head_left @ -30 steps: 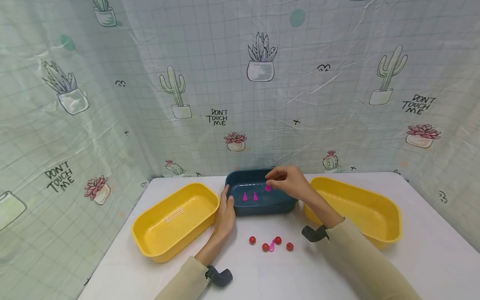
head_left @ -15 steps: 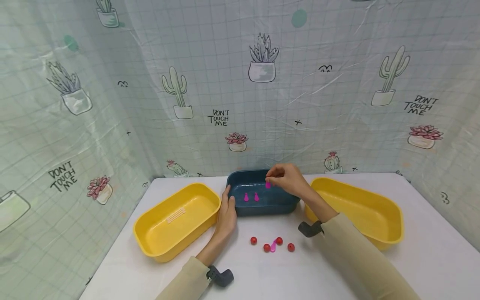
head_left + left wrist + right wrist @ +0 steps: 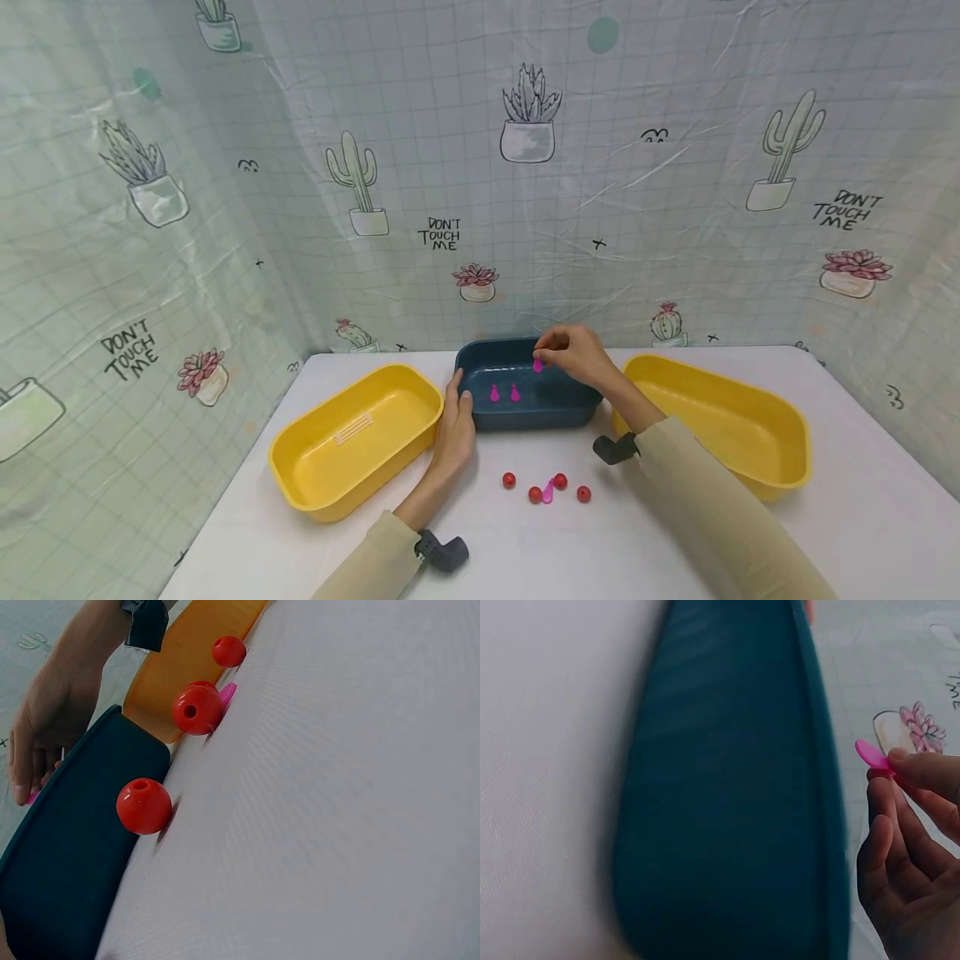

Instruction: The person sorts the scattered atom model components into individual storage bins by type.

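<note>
Right hand (image 3: 576, 354) has it — one pink teardrop piece (image 3: 537, 365) pinched btwn thumb & finger, up over the navy basin (image 3: 536, 420), approx. mid-length. The piece hangs just below the fingertips, long axis near vertical, broad end down. Two matching pieces (image 3: 515, 393) lie on the basin floor, down & left of it. Left hand (image 3: 454, 433) — fingers straight, not clenched — rests against the left end wall, well apart from the held piece. Basin's by the worktop's (image 3: 487, 558) far edge.
</note>
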A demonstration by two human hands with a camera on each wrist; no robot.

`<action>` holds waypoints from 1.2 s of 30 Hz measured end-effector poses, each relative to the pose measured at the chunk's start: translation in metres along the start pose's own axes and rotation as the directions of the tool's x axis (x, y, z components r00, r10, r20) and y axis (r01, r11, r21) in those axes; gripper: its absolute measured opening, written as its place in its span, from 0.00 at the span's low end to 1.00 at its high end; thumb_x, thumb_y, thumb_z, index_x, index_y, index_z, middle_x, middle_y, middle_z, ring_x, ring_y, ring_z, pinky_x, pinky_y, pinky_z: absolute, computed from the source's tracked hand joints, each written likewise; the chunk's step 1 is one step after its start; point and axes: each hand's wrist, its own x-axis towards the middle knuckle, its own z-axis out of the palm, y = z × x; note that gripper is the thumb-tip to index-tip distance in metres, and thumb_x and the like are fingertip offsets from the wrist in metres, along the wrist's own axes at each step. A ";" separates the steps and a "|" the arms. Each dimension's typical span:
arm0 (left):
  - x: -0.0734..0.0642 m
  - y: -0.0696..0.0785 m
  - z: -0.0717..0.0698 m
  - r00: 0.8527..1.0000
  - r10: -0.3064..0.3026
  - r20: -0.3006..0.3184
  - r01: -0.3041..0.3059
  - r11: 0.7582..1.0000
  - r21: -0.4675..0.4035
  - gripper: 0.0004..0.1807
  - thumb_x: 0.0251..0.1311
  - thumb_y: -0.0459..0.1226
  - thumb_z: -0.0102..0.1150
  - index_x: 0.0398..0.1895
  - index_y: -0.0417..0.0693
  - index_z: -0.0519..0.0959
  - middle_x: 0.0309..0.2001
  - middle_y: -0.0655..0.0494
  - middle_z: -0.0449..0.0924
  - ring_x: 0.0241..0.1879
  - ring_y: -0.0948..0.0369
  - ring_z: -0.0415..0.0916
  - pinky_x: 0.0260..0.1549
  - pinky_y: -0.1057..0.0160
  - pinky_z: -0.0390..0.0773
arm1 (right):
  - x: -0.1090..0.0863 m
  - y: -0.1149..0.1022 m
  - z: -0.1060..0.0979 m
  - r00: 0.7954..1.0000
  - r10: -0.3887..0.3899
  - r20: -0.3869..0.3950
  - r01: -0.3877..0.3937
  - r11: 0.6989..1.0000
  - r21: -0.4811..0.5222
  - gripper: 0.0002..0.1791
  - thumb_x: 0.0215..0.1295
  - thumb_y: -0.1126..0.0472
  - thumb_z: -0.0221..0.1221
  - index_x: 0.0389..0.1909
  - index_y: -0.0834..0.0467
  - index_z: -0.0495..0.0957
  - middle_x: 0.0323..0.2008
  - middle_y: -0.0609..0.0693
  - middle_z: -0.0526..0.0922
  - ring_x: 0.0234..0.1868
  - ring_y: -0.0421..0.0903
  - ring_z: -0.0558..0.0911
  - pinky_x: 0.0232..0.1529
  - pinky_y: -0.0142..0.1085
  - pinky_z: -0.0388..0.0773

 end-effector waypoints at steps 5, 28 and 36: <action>0.001 0.000 -0.001 1.000 0.003 -0.001 -0.003 1.000 0.000 0.29 0.83 0.45 0.34 0.83 0.57 0.53 0.84 0.53 0.51 0.83 0.51 0.50 0.81 0.43 0.51 | 0.005 0.006 0.002 1.000 -0.006 0.007 0.006 1.000 0.007 0.05 0.68 0.60 0.67 0.39 0.57 0.87 0.32 0.53 0.90 0.37 0.61 0.86 0.32 0.34 0.80; 0.000 0.000 -0.001 1.000 -0.005 -0.008 0.005 1.000 0.013 0.29 0.83 0.48 0.34 0.83 0.58 0.53 0.84 0.53 0.51 0.83 0.50 0.50 0.80 0.42 0.51 | 0.024 0.026 0.021 0.994 0.068 0.079 -0.068 0.998 -0.013 0.06 0.67 0.63 0.67 0.40 0.63 0.87 0.30 0.54 0.89 0.26 0.44 0.83 0.29 0.35 0.84; -0.001 0.002 -0.001 1.000 -0.007 -0.004 0.007 1.000 0.001 0.29 0.83 0.48 0.34 0.83 0.59 0.53 0.84 0.53 0.50 0.83 0.50 0.50 0.80 0.41 0.51 | 0.024 0.027 0.024 0.990 0.098 0.105 -0.101 0.995 0.016 0.07 0.66 0.64 0.68 0.40 0.64 0.89 0.31 0.56 0.91 0.24 0.41 0.83 0.28 0.36 0.85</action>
